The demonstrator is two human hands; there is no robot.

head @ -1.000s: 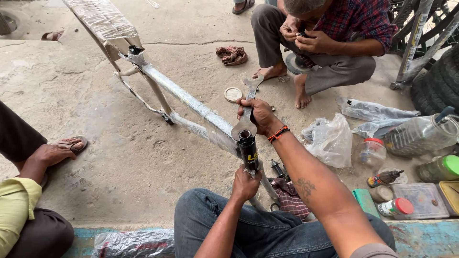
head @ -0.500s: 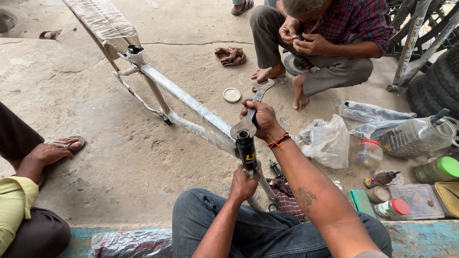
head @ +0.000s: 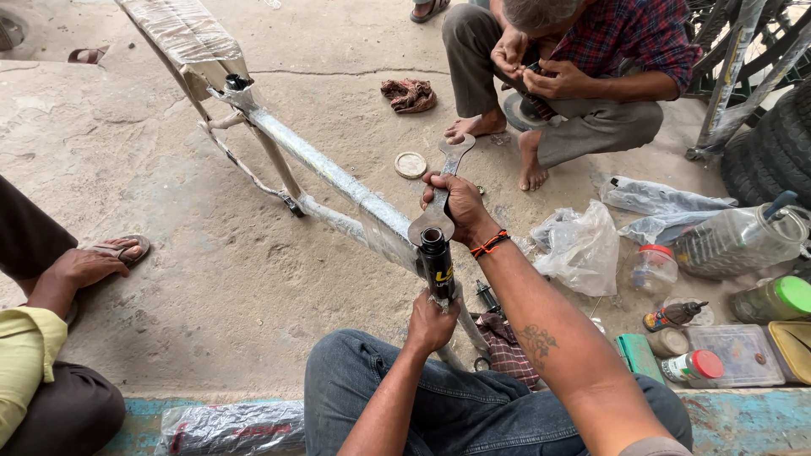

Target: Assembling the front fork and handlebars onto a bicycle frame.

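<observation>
The wrench (head: 441, 190), a flat double-ended metal one, sits just right of the frame's middle with its lower jaw set on the top of the black head tube (head: 437, 263) of the wrapped bicycle frame (head: 338, 181), which stretches away to the upper left. Compared with a second ago, the wrench's free end points more steeply toward the top of the picture, close to the small round lid (head: 410, 165) on the concrete floor (head: 211, 253); earlier it leaned further right. That looks like a partial turn of the fitting on the tube.

The right hand (head: 460, 207) is closed around the wrench's shaft, fingers wrapped tight, an orange band at the wrist. The left hand (head: 431, 323) is clenched on the lower part of the head tube, bracing it, and it has barely shifted.

Beyond, at the upper right, another person's hands (head: 528, 67) pinch a small part. Plastic bags (head: 583, 249) and jars (head: 693, 367) lie at the right, unchanged. At the left, someone's hand (head: 80, 268) rests on a sandal.
</observation>
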